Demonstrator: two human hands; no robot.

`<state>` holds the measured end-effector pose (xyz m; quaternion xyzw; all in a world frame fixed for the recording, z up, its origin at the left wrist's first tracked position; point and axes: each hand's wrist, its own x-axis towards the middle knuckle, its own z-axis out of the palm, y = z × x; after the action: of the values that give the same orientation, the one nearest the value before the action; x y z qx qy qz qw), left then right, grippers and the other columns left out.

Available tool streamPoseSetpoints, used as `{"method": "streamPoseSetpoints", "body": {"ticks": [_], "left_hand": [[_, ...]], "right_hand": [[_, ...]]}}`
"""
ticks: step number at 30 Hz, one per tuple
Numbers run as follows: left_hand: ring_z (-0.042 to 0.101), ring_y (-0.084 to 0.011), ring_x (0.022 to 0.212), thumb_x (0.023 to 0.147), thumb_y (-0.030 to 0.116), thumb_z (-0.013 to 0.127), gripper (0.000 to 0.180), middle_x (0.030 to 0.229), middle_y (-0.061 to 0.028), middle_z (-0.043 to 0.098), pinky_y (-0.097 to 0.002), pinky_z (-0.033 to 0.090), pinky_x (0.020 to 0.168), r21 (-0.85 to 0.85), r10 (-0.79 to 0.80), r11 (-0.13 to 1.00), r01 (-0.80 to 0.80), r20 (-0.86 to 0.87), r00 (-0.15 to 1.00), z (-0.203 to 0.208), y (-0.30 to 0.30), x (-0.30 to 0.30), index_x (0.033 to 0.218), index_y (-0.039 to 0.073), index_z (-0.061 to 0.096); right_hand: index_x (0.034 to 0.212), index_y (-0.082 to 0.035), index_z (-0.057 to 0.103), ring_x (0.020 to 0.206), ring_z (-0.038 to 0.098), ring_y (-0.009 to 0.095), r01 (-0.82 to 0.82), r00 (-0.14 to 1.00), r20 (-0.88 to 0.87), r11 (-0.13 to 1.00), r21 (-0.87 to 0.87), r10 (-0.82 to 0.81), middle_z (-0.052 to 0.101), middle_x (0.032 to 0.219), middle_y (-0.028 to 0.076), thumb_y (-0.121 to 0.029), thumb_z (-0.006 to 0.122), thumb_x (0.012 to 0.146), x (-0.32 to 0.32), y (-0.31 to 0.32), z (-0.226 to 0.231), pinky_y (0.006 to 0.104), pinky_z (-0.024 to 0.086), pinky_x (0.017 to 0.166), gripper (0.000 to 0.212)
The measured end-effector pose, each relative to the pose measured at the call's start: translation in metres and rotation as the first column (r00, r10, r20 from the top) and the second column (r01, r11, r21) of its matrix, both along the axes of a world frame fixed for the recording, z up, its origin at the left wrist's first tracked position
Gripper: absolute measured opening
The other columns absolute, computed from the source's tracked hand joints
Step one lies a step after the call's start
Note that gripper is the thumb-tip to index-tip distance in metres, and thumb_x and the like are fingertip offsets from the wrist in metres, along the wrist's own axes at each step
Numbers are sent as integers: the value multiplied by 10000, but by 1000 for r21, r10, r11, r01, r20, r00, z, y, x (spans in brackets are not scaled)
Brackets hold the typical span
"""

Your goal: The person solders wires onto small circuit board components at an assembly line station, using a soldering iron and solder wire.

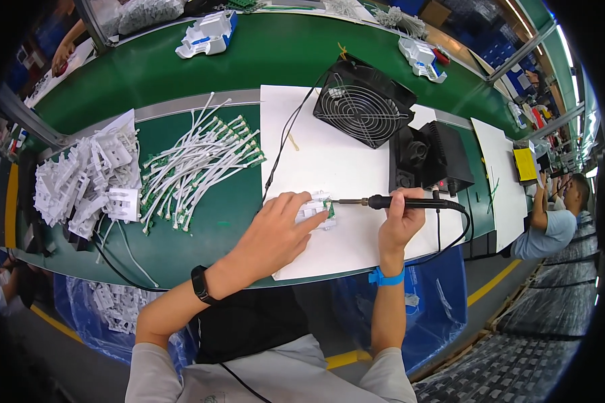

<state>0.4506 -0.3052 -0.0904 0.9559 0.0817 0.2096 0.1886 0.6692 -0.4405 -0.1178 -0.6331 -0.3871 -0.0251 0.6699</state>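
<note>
My right hand [400,227] grips a soldering iron [378,201] by its black handle, its metal tip pointing left. The tip is at a small green circuit board [329,207], though I cannot tell if it touches. That board sits on a white plastic part [310,211] lying on a white sheet [356,243]. Fingers of my left hand [275,230] press and hold the part from the left, covering some of it. A black cord runs from the iron's handle, curving down on the right.
A black fan [364,101] and a black soldering station [444,158] stand beyond my hands. Left lie white cables with small green boards [202,168] and a heap of white plastic parts [91,174]. Behind runs a green conveyor belt [141,64]. A co-worker [559,221] sits far right.
</note>
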Motion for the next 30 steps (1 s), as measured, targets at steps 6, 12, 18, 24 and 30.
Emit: {"method": "streamPoseSetpoints", "body": {"ticks": [6, 12, 18, 24, 30], "left_hand": [[535, -299, 1168, 831, 92, 721, 451, 1296, -140, 535, -403, 486, 937, -26, -2, 1000, 2, 8, 1000, 1, 1, -2, 1278, 104, 667], [519, -333, 1188, 834, 116, 740, 532, 1319, -168, 531, -418, 470, 971, -43, -16, 999, 15, -20, 1000, -3, 1, -4, 1355, 125, 636], [524, -308, 1179, 823, 88, 724, 458, 1295, -141, 521, -409, 472, 959, -50, -2, 999, 3, 7, 1000, -2, 1, -4, 1277, 101, 664], [526, -335, 1202, 820, 90, 738, 521, 1321, -162, 535, -422, 480, 975, -65, -12, 998, 10, -17, 1000, -4, 3, -1, 1332, 134, 652], [499, -357, 1321, 819, -20, 673, 477, 1398, -163, 530, -419, 457, 1081, -180, 35, 983, -41, -34, 999, -1, 12, 3, 1263, 148, 718]], "right_hand": [[916, -60, 531, 614, 400, 13, 11, 1000, 19, 999, -38, -10, 522, 798, -10, -125, 572, 1035, -2, 1, 2, 178, 315, 511, 141], [909, -58, 530, 601, 391, 11, 26, 1000, 14, 999, -33, -26, 514, 780, -16, -144, 576, 1039, 0, -1, -1, 176, 304, 494, 162], [902, -29, 568, 662, 436, 53, 37, 995, -89, 999, -32, -40, 528, 747, -2, -178, 634, 1009, -5, 0, 3, 226, 344, 594, 195], [891, -32, 569, 675, 441, 57, 50, 995, -88, 998, -30, -53, 536, 758, 3, -168, 625, 1009, -3, -1, 3, 229, 356, 604, 188], [886, -37, 571, 684, 443, 68, 93, 993, -80, 994, 56, -88, 541, 779, 15, -177, 625, 1003, -1, -5, 0, 236, 363, 615, 190]]}}
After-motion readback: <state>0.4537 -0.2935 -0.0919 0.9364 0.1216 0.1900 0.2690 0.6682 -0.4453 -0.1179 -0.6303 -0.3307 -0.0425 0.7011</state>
